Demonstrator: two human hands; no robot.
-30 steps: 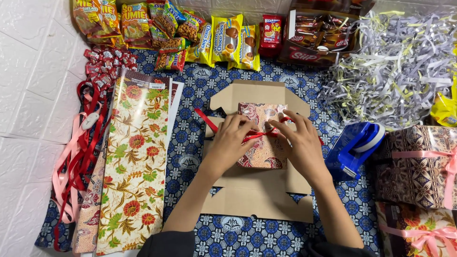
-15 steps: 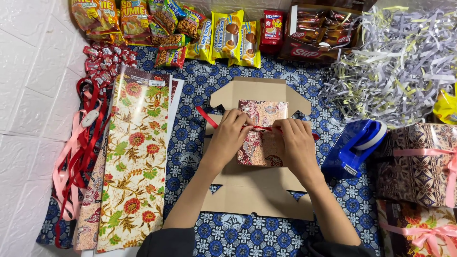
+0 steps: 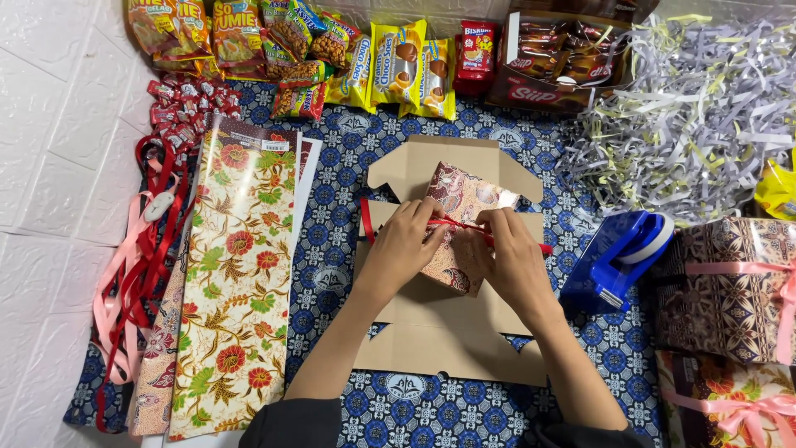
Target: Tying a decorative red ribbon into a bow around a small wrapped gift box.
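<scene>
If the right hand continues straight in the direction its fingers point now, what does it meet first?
The right hand points up and left across the wrapped box, toward the left hand. It would probably meet the left hand's fingertips first; they are already almost touching at the red ribbon.

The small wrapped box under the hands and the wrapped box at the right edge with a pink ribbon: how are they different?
The small wrapped box has pinkish patterned paper; the box at the right edge has darker brown patterned paper. The small one is crossed by a red ribbon that the left hand and right hand hold; the other's pink ribbon is already in place and untouched. The small one lies tilted on flat cardboard. Both are wrapped.
</scene>
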